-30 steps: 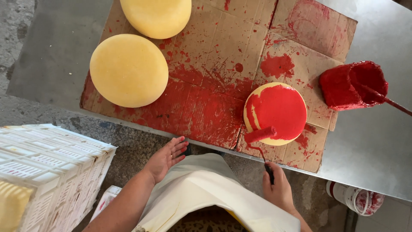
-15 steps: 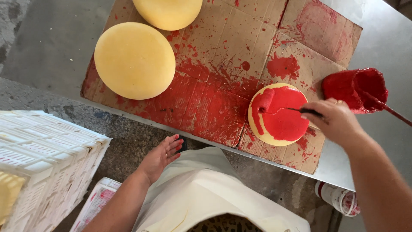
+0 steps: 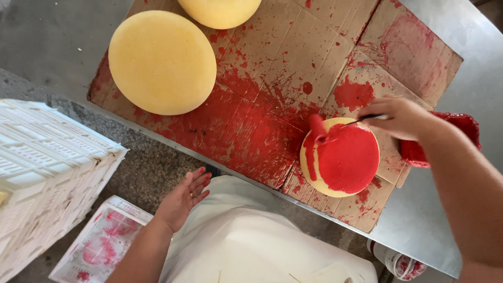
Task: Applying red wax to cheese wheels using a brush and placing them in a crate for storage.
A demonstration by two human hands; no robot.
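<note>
At the far left we see a stack of white plastic crates [image 3: 47, 167] standing on the floor, and just below it a flat white tray [image 3: 99, 243] with red stains lying on the ground. Above them, on the grey metal table [image 3: 445, 220], lies a big sheet of cardboard [image 3: 272, 57] covered with red splashes. On its left part rests an unpainted yellow cheese wheel [image 3: 162, 62], and a second yellow wheel [image 3: 220, 10] sits near it at the top edge, partly cut off.

Our left hand [image 3: 183, 199] hangs free beside the white apron [image 3: 251, 236], below the table edge; its fingers are loosely spread and hold nothing.

Further right, near the front edge of the cardboard, stands the cheese wheel with red coating [image 3: 339, 157]; most of its top is red, while a yellow band remains at the left and lower rim. A small paint roller [image 3: 317, 126] touches its upper left edge. Our right hand [image 3: 401, 116] closes its fingers around the thin roller handle, just above the wheel. Behind this hand is a red-coated paint bucket [image 3: 456, 136], partly hidden by the forearm. At the bottom right, under the table, we see one more small white bucket [image 3: 398, 264] with red stains.
</note>
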